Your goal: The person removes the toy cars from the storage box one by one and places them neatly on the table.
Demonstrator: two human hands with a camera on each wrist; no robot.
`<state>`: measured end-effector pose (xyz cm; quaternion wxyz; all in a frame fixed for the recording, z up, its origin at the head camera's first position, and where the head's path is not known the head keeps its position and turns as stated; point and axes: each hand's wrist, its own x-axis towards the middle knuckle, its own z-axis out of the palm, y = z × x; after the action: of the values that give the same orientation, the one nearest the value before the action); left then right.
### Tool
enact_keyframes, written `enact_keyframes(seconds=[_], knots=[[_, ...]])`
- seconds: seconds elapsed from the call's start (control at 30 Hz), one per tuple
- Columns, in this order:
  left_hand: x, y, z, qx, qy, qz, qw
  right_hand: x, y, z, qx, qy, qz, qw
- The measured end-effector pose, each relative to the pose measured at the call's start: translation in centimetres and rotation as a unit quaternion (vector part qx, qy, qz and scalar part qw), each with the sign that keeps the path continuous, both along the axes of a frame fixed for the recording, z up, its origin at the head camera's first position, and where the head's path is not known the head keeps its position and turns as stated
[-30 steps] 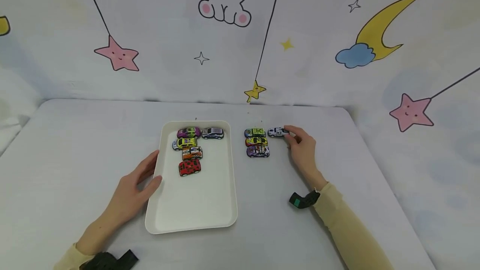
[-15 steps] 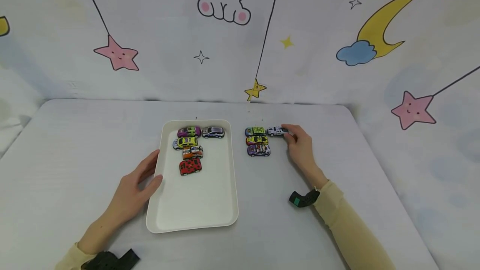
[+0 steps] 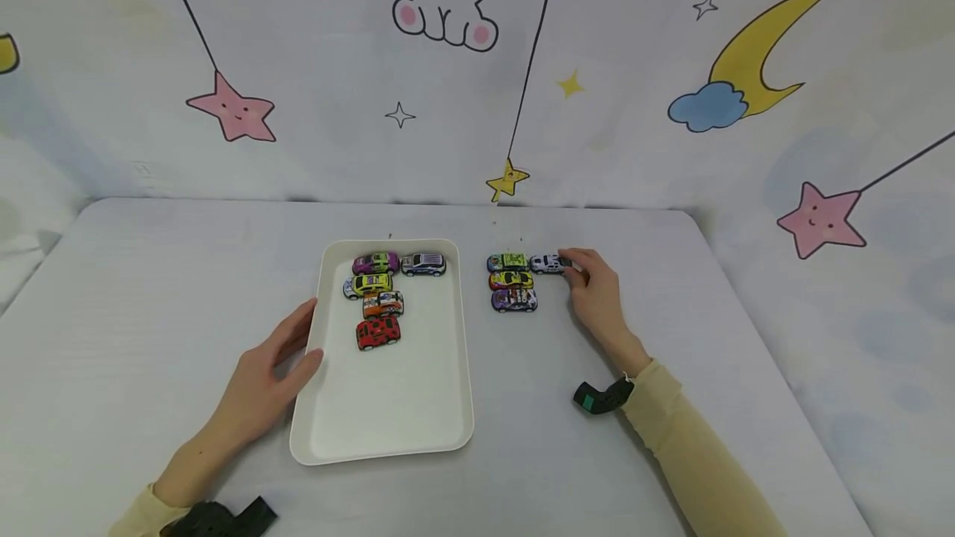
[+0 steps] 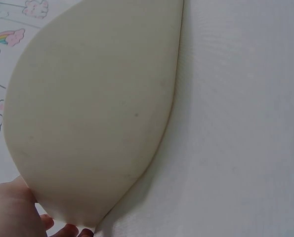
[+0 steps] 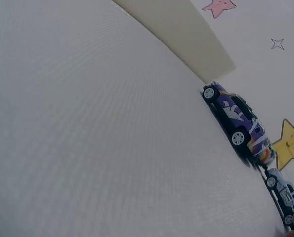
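My left hand (image 3: 257,384) grips the left side of a white tray (image 3: 388,413), thumb at the rim and fingers along the outer wall. Inside the tray are several toy cars: purple-green, silver, yellow, orange-white, and a red one (image 3: 378,332) lowest. My right hand (image 3: 599,301) pinches the rear end of a white toy car (image 3: 547,263) on the table. That car's nose is close beside a green toy car (image 3: 508,262). Below the green one lie a red-yellow toy car (image 3: 511,280) and a purple toy car (image 3: 514,300), stacked in a column.
Everything stands on a white-covered table (image 3: 537,454). A wall sheet (image 3: 313,106) printed with stars, a moon and a bear rises behind the far edge. Dark wrist straps (image 3: 603,397) sit on both forearms.
My right hand has slid the white toy car slightly left, narrowing the gap to the green toy car. My left hand and the tray stay in place.
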<state>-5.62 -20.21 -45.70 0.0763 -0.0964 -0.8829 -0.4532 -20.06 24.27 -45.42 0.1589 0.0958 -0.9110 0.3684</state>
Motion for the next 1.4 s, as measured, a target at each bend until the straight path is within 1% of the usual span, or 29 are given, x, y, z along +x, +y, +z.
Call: enact_keyframes(seconds=[0.17,0.37,0.6,0.83,0.97,1.1,1.17,1.27,1.4], knots=[[0.1,0.0,0.0,-0.003,-0.001,0.001,1.0000,0.1,-0.1,0.0,0.002,-0.002,-0.001,1.000],[0.0,0.0,0.0,0.001,0.002,0.000,1.0000,0.4,-0.1,0.2,-0.010,-0.005,0.000,1.000],[0.0,0.1,0.1,-0.005,-0.001,0.002,1.0000,0.4,0.0,0.0,-0.027,-0.010,-0.013,1.000],[0.0,0.1,0.0,0.002,0.002,0.001,1.0000,0.3,-0.1,-0.2,-0.029,0.001,-0.020,0.999],[-0.1,0.0,0.0,0.001,0.001,0.001,1.0000,0.3,-0.1,-0.1,-0.041,0.041,-0.020,0.998],[-0.1,0.0,0.0,0.000,0.003,0.001,1.0000,0.6,-0.4,0.0,-0.046,0.102,-0.019,0.993],[-0.1,0.0,0.0,0.002,0.004,0.001,1.0000,0.9,-1.0,0.0,-0.054,0.139,-0.010,0.989],[-0.1,-0.1,0.0,0.005,0.004,0.000,1.0000,1.6,-2.2,0.1,-0.077,0.195,0.021,0.978],[-0.1,0.0,0.0,0.006,0.002,-0.001,1.0000,2.9,-4.5,0.3,-0.105,0.261,0.094,0.955]])
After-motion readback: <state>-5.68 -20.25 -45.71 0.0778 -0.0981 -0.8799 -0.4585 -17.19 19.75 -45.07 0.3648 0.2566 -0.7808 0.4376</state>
